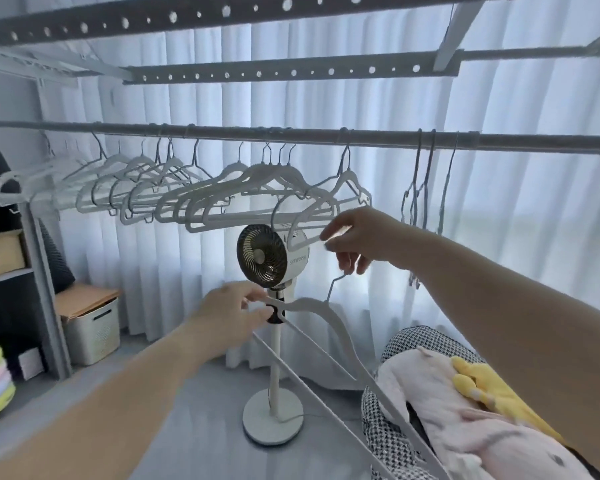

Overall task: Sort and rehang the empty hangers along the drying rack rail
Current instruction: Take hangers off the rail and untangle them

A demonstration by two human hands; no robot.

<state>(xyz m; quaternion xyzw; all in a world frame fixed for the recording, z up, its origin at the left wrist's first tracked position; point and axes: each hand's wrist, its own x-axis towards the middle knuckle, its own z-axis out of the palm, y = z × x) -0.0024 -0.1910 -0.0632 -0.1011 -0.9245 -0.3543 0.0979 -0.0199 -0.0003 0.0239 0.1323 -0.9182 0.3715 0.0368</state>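
Note:
A grey rail [291, 135] runs across the view with several white hangers [174, 199] bunched along its left and middle. Three thin wire hangers [425, 188] hang apart at the right. My right hand [357, 237] pinches the lower edge of a white hanger [309, 216] that still hooks on the rail. My left hand [232, 313] grips the shoulder end of a loose white hanger [329, 327], held low and tilted, its metal hook pointing up toward my right hand.
A white pedestal fan [271, 258] stands on the floor right behind both hands. Folded clothes and a yellow item [482, 386] lie at the lower right. A shelf unit [32, 258] and a white bin [92, 330] stand at the left. Perforated bars [274, 72] cross overhead.

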